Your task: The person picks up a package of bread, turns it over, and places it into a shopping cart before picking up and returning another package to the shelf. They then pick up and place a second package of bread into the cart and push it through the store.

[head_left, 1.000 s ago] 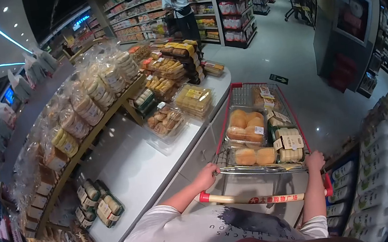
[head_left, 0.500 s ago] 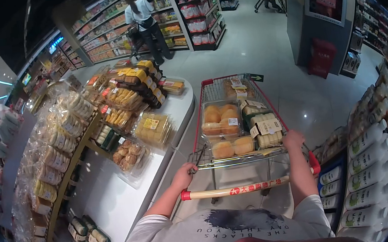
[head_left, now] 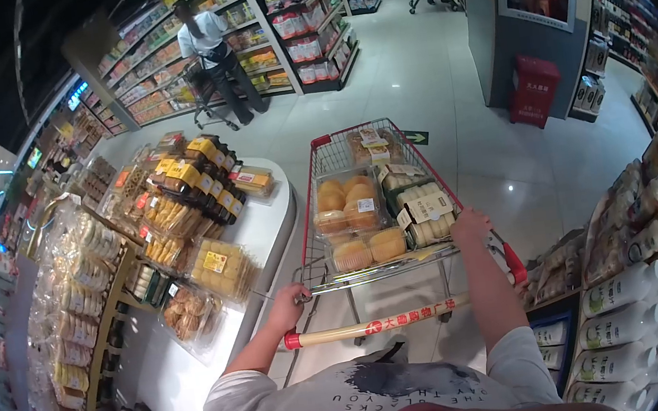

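A shopping cart (head_left: 308, 226) with a wire basket stands in front of me. My left hand (head_left: 286, 306) is closed around the metal frame at its near left corner. On the near right corner, my right hand (head_left: 471, 225) grips the rim. The cart's handle bar (head_left: 418, 315), cream with red ends and red lettering, lies between my forearms, closer to my body. In the basket are a clear box of round buns (head_left: 347, 202), a smaller pack of buns (head_left: 368, 250), sleeved packs of pale pastries (head_left: 428, 216) and another clear pack (head_left: 374, 146) at the far end.
On the left runs a white display counter (head_left: 272, 204) with stacked packaged baked goods (head_left: 201, 181). White bottles (head_left: 623, 325) and bagged goods line the right side. Ahead, a person (head_left: 209, 51) stands with a cart by shelves. A red bin (head_left: 534, 91) stands beside a pillar (head_left: 495, 42).
The cart and both my hands sit slightly farther left in view. The counter, shelves and person ahead have shifted left, and the counter appears nearer. Both hands keep their grip.
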Demonstrator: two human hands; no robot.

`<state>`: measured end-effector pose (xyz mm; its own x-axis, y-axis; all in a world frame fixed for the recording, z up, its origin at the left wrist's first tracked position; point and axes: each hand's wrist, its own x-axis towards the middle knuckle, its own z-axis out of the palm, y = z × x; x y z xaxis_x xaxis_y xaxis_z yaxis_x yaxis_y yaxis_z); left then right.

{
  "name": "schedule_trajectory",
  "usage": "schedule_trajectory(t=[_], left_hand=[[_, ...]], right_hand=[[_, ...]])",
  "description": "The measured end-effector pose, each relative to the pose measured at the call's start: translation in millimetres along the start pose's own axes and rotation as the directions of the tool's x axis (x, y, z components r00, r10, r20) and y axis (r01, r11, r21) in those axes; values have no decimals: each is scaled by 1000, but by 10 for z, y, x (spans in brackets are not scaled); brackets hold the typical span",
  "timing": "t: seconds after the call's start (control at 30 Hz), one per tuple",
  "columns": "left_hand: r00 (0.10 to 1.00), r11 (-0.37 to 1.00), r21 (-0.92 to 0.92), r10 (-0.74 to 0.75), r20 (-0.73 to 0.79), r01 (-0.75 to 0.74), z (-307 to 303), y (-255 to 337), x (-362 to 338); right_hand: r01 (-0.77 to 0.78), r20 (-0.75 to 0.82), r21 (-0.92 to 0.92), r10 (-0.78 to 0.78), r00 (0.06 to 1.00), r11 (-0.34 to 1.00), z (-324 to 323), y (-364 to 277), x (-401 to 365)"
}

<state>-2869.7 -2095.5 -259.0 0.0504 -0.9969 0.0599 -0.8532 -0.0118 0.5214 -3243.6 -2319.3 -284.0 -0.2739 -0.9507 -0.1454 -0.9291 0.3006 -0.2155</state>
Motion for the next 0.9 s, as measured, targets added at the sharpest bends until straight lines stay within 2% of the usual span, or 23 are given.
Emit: schedule_trajectory(t=[0.1,0.17,0.27,0.33,0.43,0.57,0.67,0.9], left_hand=[[996,960,272,84,-26,-74,-9,223,438],[990,855,504,142,-2,-122,-77,337,679],[938,689,638,226,262,-344,14,171,1164],[908,786,491,204,366,-375,97,113,1534],[878,854,438,46,476,-282,162,128,2020],[927,894,352,153,342,-277,224,39,2437],[942,880,374,196,274,-292,285,106,2764],[958,889,410,97,270,-206,537,401,3560]], right_hand=[[62,36,6,-62,997,998,-202,-188,489],[35,43,-2,-35,998,999,-183,-289,692],[10,16,-82,-9,1000,997,-263,-499,869],[3,27,-63,-1,1000,998,-289,-593,1084],[-7,45,-75,11,999,997,-377,-775,1357],[15,34,-56,-13,999,998,-466,-933,1843],[60,42,-66,-58,997,996,-568,-1026,2198],[230,101,-37,-225,969,973,-861,-1190,3222]])
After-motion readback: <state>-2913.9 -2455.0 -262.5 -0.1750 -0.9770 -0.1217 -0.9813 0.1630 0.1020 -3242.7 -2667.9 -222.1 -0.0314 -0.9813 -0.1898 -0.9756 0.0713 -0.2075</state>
